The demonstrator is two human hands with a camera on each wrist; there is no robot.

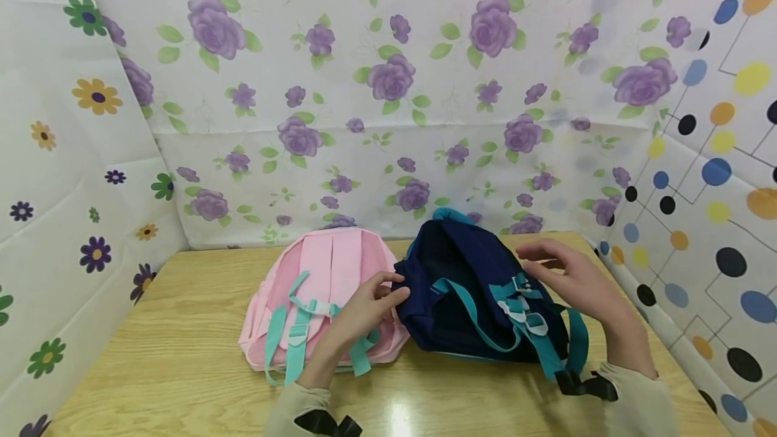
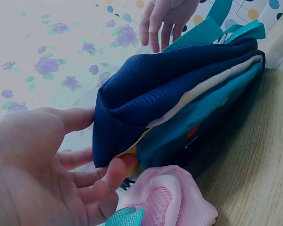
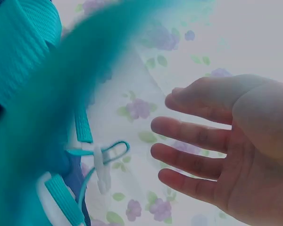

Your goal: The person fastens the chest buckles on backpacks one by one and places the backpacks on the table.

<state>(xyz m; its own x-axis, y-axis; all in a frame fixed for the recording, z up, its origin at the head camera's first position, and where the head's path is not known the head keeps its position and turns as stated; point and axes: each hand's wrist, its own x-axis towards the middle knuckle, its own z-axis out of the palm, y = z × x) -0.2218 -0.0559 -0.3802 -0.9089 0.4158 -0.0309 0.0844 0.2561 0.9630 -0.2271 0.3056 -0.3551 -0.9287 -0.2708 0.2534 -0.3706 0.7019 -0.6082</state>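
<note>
Wooden table, floral backdrop — dotted sheet at right

There are no words, numbers or brand names to read on the blue backpack, on the pink backpack beside it, or on the flower and dot cloths behind the blue backpack
</note>
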